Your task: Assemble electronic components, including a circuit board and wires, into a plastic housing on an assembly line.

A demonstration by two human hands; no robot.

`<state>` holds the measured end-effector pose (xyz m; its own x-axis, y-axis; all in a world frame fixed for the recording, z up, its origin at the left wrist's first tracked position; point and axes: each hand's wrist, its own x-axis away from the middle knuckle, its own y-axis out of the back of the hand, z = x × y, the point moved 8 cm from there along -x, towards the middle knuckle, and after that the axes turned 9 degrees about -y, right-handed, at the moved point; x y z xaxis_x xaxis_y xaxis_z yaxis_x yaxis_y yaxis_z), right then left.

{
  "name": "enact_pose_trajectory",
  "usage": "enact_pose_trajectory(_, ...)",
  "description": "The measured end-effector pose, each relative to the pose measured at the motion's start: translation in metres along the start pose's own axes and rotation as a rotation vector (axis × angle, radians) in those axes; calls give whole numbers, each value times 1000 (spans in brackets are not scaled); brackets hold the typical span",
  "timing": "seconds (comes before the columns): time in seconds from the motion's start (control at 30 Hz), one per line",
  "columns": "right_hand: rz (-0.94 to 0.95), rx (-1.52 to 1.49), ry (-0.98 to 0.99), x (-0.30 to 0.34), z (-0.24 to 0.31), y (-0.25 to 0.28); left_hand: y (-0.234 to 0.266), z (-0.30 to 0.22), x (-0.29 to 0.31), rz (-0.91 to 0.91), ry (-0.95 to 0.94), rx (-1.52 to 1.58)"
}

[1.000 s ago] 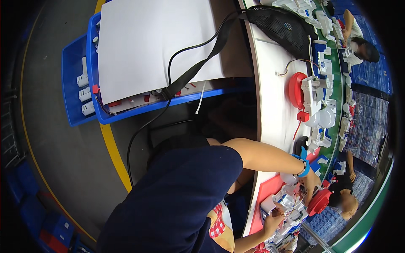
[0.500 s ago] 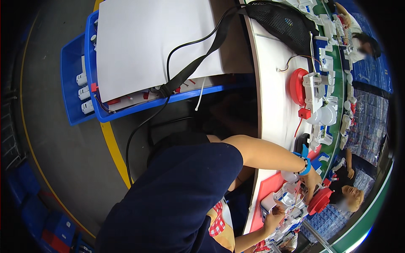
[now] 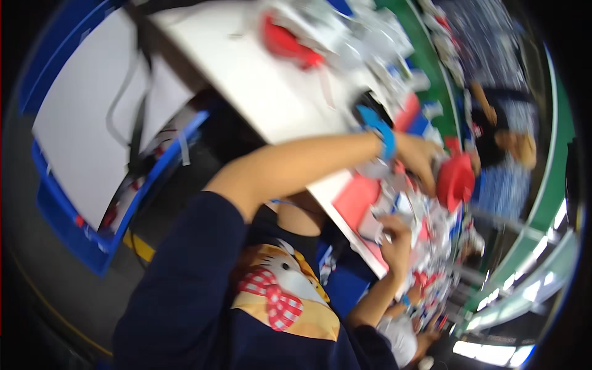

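Motion smears the picture. My left hand (image 3: pixel 419 159), with a blue band at its wrist, reaches over a white plastic assembly (image 3: pixel 404 203) on the bench, next to a round red part (image 3: pixel 456 182). Its fingertips are lost in the blur among the white parts. My right hand (image 3: pixel 394 240) is at the near side of the same assembly, fingers bent and pressed together beside a white block-shaped piece (image 3: pixel 370 227). Whatever those fingers pinch is too blurred to name. Under the assembly lies a red mat (image 3: pixel 356 200).
Along the white bench (image 3: pixel 259 80) sit more white housings and another red part (image 3: pixel 283 40). A green conveyor strip (image 3: pixel 431 58) runs behind. Blue bins (image 3: pixel 200 123) with a white sheet (image 3: pixel 92 117) stand at the left. Across the line a co-worker (image 3: pixel 493 129) is seen.
The whole view has swung, so bench and bins appear tilted and shifted left. Both hands stay at the white assembly; my right hand appears drawn slightly away from its wires.
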<state>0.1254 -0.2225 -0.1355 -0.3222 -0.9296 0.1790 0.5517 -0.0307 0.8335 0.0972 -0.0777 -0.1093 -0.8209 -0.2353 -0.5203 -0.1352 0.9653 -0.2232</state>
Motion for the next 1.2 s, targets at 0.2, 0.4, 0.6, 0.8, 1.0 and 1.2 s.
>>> enact_pose_trajectory(0.2, 101, -104, 0, -40, -44, 44, -8, 37, -70, 25, 42, 187)
enact_pose_trajectory(0.4, 2, -2, 153, -52, -57, 71, -15, 40, -101, 40, -100, -56)
enact_pose_trajectory(0.6, 70, 54, 114, -66, -87, 79, -17, 46, -117, 118, -293, -479)
enact_pose_trajectory(0.8, 97, 66, 85, -76, -91, 79, -9, 67, -124, 185, -276, -640)
enact_pose_trajectory(1.0, 93, 122, 125, -72, -85, 87, 5, 82, -124, 192, -136, -627)
enact_pose_trajectory(1.2, 61, 74, 163, -51, -82, 112, -15, 49, -134, -15, -56, -381)
